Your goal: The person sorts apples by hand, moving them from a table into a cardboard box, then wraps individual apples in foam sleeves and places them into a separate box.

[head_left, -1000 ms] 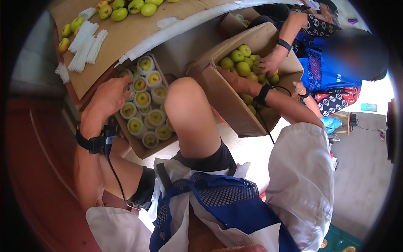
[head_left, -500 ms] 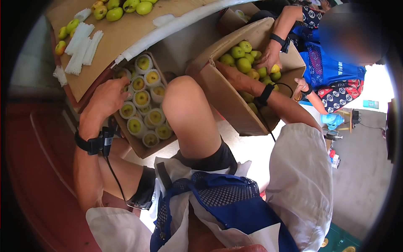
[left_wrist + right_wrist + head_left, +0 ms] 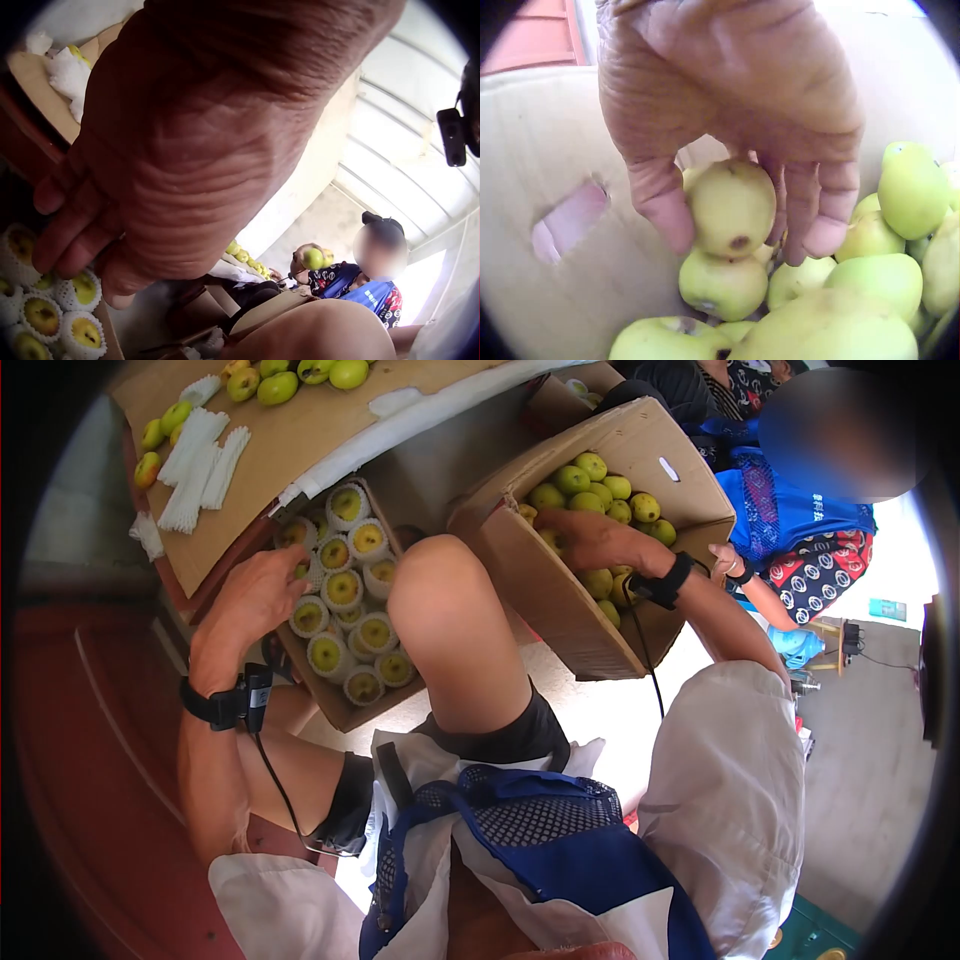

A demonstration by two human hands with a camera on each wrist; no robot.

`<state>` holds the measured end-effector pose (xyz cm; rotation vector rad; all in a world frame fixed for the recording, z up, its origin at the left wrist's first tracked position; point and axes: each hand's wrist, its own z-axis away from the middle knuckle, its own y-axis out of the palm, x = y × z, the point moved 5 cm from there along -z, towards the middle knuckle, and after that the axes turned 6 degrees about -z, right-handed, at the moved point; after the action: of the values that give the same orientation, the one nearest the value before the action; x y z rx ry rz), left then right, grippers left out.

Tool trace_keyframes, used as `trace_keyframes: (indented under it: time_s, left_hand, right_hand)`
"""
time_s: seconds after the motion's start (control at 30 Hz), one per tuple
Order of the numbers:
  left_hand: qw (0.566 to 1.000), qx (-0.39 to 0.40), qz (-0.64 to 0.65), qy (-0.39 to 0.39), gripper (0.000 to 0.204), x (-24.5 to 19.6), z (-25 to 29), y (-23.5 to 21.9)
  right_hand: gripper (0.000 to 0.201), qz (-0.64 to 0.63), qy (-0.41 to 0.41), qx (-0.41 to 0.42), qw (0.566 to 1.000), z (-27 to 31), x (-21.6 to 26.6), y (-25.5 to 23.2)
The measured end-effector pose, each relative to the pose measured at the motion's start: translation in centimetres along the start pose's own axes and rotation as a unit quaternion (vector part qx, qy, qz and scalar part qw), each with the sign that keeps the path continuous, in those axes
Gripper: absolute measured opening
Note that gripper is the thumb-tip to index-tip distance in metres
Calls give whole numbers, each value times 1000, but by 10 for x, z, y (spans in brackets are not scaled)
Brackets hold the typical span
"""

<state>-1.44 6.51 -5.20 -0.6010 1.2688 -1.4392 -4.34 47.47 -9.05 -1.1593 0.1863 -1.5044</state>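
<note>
In the head view my left hand (image 3: 255,595) hangs over the near-left edge of a cardboard box (image 3: 352,722) of apples in white foam nets, its fingers loosely bent. In the left wrist view the fingertips are right above the netted apples (image 3: 43,315), with no apple visible in the grip. My right hand (image 3: 605,542) reaches inside a big carton (image 3: 520,575) of bare green apples (image 3: 645,508). Its thumb and fingers hold a yellowish-green apple (image 3: 731,210) with a brown spot, over other loose apples (image 3: 874,281).
At upper left a cardboard-covered table (image 3: 300,445) bears loose apples (image 3: 278,388) and several white foam nets (image 3: 190,470). My bare knee (image 3: 440,585) stands between box and carton. Another person in a blue vest (image 3: 790,510) sits beyond the carton.
The other person's arm has withdrawn from the carton. My right hand has shifted slightly right and up inside it, showing more of itself. My left hand stays almost in place.
</note>
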Motion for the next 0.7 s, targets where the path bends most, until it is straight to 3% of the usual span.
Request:
trace_keyframes:
  time_s: [0.07,0.17,0.3,0.37,0.43,0.5,0.7]
  left_hand:
    - [1000,-2,-1,0,32,-2,0,1]
    - [1000,-4,-2,5,31,-2,1,2]
    - [1000,-6,3,5,31,-5,2,3]
    - [1000,-10,4,3,31,-4,5,3]
    - [1000,-22,-12,13,32,-2,6,5]
    - [999,-28,-21,16,30,-1,7,5]
    - [999,1,-39,9,28,-5,7,3]
  right_hand:
    - [65,25,-7,-57,998,15,-6,-14]
    - [71,51,60,-218,973,25,-27,-40]
    - [77,-119,174,-84,974,23,-40,-36]
    - [70,-158,147,-78,973,17,-77,-19]
    - [66,-108,135,-80,982,11,-67,-21]
    - [65,27,143,-93,985,21,-41,-22]
    - [77,-49,108,-183,976,63,21,-68]
